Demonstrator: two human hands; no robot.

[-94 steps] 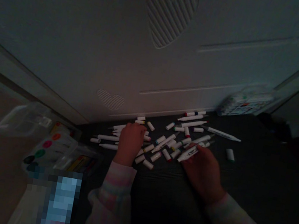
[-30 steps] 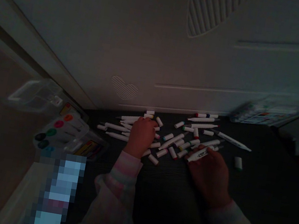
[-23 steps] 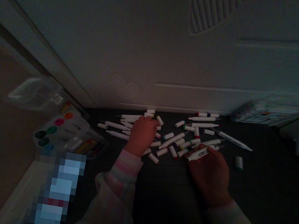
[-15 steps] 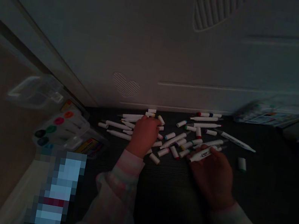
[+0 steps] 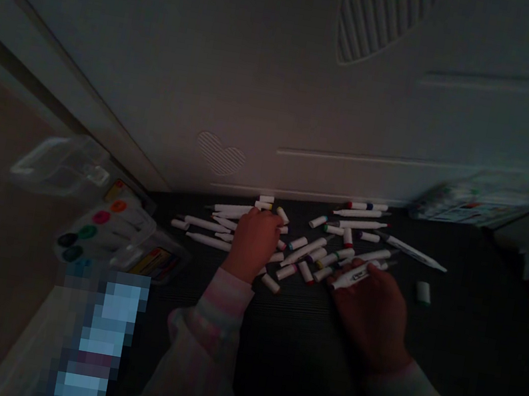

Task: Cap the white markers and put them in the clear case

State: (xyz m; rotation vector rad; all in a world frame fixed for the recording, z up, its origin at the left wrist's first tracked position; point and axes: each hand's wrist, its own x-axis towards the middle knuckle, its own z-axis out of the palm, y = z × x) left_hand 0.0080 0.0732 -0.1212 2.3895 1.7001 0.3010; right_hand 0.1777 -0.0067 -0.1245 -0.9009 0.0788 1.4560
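Observation:
In my right hand point(image 5: 371, 314) lies a white uncapped marker point(image 5: 351, 277), gripped between thumb and fingers with one end pointing left. My left hand point(image 5: 253, 243) reaches down into the pile, its fingers curled and partly hidden among the caps; what they hold, if anything, I cannot make out. White uncapped markers point(image 5: 304, 250) and loose caps with coloured ends lie scattered on the dark surface around both hands. One cap point(image 5: 271, 283) rests just below my left hand. Another cap point(image 5: 424, 293) with a green end stands apart at the right.
At the left is an open clear plastic case point(image 5: 107, 226) holding markers with coloured ends, its lid point(image 5: 62, 164) tipped back. A lit, blurred-out screen point(image 5: 101, 340) sits below it. A white panel point(image 5: 262, 89) rises behind the pile. A clear package point(image 5: 472, 200) leans at the back right.
The view has shifted slightly. Both hands stay at nearly the same spots, the right still with its marker.

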